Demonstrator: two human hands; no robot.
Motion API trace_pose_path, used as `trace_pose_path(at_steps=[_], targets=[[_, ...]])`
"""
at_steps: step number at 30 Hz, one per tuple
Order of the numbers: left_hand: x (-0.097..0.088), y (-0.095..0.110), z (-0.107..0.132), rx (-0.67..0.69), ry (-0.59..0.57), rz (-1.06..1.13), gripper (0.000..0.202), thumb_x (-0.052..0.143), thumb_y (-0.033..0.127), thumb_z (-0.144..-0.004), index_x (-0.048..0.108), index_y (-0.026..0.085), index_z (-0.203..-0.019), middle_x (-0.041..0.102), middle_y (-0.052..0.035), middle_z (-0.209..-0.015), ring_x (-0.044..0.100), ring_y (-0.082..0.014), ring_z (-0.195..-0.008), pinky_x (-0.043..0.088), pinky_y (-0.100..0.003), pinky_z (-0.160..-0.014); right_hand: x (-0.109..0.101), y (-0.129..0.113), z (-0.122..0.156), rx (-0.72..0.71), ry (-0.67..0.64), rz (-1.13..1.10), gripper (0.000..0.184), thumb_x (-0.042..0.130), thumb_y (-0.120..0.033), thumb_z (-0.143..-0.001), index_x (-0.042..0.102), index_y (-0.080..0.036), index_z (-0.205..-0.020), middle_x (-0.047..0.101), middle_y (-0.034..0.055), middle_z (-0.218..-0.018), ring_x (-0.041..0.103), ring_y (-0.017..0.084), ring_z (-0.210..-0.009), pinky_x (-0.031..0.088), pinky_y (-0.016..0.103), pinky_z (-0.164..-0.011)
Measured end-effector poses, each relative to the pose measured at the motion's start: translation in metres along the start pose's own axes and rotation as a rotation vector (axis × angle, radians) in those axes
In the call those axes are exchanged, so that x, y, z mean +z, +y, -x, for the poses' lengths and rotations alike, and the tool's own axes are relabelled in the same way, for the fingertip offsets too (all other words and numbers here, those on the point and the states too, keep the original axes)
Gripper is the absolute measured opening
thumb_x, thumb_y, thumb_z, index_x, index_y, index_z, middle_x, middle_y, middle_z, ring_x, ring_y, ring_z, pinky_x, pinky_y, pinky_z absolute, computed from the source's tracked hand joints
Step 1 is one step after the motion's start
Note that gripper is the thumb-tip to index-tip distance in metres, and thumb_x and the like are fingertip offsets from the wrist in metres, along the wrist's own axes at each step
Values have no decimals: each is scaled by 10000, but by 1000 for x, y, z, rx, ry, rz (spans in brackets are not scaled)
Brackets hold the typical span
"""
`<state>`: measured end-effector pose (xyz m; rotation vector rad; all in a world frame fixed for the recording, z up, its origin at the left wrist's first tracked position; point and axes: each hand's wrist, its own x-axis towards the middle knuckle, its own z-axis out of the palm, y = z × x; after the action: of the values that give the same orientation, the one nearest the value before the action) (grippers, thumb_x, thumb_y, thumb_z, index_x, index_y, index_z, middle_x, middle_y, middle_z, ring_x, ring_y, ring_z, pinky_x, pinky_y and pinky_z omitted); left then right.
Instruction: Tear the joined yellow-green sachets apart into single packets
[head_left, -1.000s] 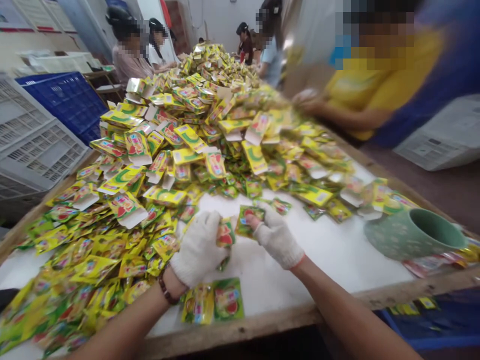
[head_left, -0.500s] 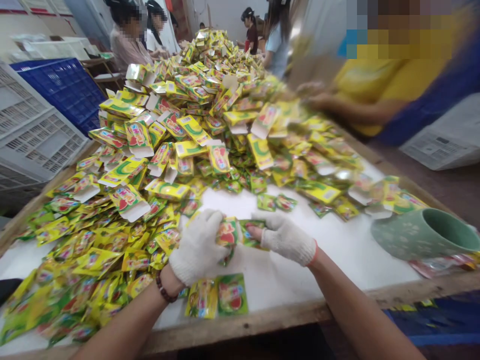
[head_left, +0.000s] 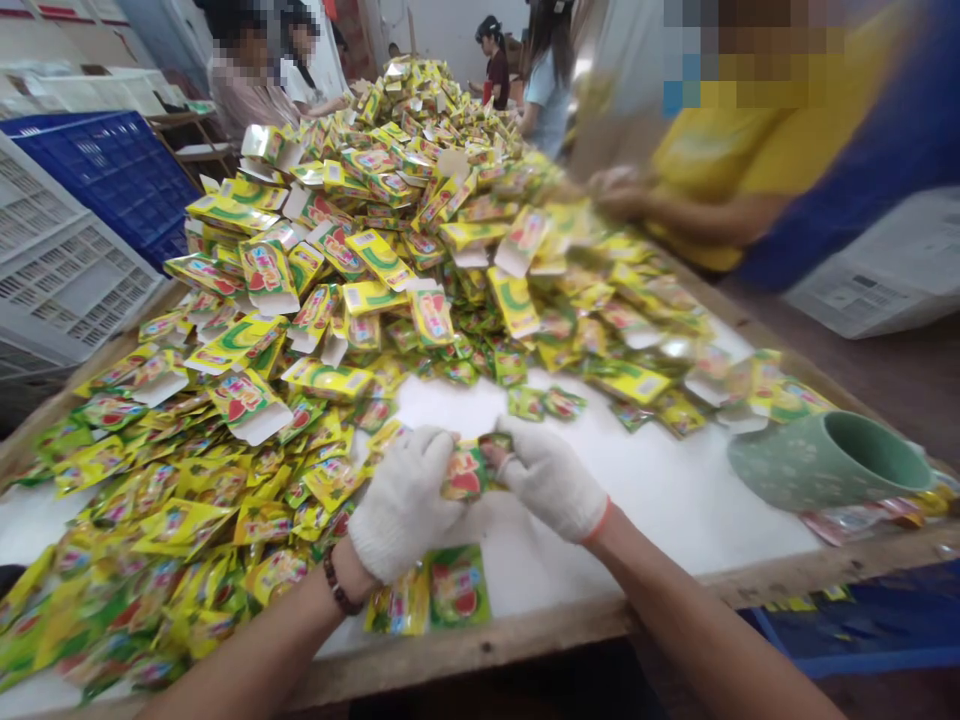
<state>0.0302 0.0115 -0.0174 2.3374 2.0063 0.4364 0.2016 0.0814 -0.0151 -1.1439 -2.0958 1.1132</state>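
Observation:
My left hand (head_left: 405,500) and my right hand (head_left: 551,478), both in white knit gloves, meet above the white tabletop (head_left: 675,500). Between them they pinch a small stack of green and yellow sachets (head_left: 466,470) with a red fruit print. Both hands are closed on that stack. Two more sachets (head_left: 435,595) lie flat on the table just below my left wrist. A big heap of the same sachets and folded yellow cartons (head_left: 360,270) covers the table beyond and to the left of my hands.
A green mug (head_left: 825,462) lies on its side at the table's right edge. A person in yellow (head_left: 750,150) works at the right side, others sit farther back. White and blue crates (head_left: 82,240) stand at the left. A wooden rim (head_left: 525,640) borders the table.
My right hand moved left and brought its sachet onto the stack in my left hand. The hands now touch around one stack.

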Motion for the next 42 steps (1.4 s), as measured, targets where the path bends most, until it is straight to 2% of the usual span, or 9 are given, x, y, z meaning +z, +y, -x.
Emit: trace_pose_path(at_steps=[7,12,18,23,26,30,35,39,42], targets=[[-4,-3,-1,5,46,-128,381,614,265,-714,592,146,-1076,594,-123,-1021,557,-290,-889,454,-413,-773,-13,-1,1,-81,-251,-201,229,460,-353,-915,548,-185,-786,557,0,-749,516,142,-712,439,261,-651],[0,-2,1,97,58,-142,417,621,254,-709,588,144,-1111,593,-132,-1052,553,-295,-914,454,-410,-778,-12,-4,-4,157,-170,-321,164,611,-274,-779,563,-171,-660,515,-30,-599,504,105,-547,416,221,-481],[-1,-3,-5,-41,162,-203,426,649,318,-723,576,161,-1112,609,-126,-1066,566,-299,-939,447,-413,-792,-8,-15,0,292,40,-566,214,664,-291,-710,593,-159,-864,626,-2,-709,540,79,-461,425,199,-399],[-1,-2,-2,-22,162,-137,467,664,294,-719,560,158,-1153,603,-131,-1082,563,-310,-968,446,-431,-807,-1,-22,7,258,-185,-673,462,662,-358,-754,457,-197,-1135,631,-11,-796,510,59,-368,362,173,-303],[-4,2,-1,-4,135,62,528,683,277,-705,539,154,-1198,594,-123,-1079,557,-292,-976,454,-417,-825,2,-21,6,221,-277,-669,467,654,-337,-780,381,-227,-1143,614,-42,-760,482,61,-361,377,174,-296],[-13,10,1,-126,-86,650,269,553,297,-835,580,188,-1079,629,-74,-996,591,-222,-909,486,-373,-804,-8,-16,11,85,-259,-493,229,573,-214,-816,474,-220,-1023,640,-6,-851,540,79,-526,444,187,-425],[-13,27,17,-521,-117,1419,377,639,286,-791,409,216,-1081,659,-23,-880,659,-182,-779,545,-334,-700,-17,-12,37,5,153,-249,156,570,-214,-819,542,-196,-971,554,-42,-639,514,104,-543,449,242,-553],[3,39,37,-539,-41,1543,414,675,277,-777,418,227,-1098,666,-54,-1022,662,-188,-897,548,-336,-776,-4,1,60,107,159,-348,224,624,-300,-785,581,-189,-974,620,-5,-712,578,149,-642,470,264,-583],[13,38,49,-444,-129,1429,306,639,280,-804,519,203,-1075,662,-62,-1022,638,-192,-939,531,-321,-808,5,10,70,163,97,-347,132,622,-280,-769,658,-182,-849,666,30,-811,610,187,-783,490,302,-702]])
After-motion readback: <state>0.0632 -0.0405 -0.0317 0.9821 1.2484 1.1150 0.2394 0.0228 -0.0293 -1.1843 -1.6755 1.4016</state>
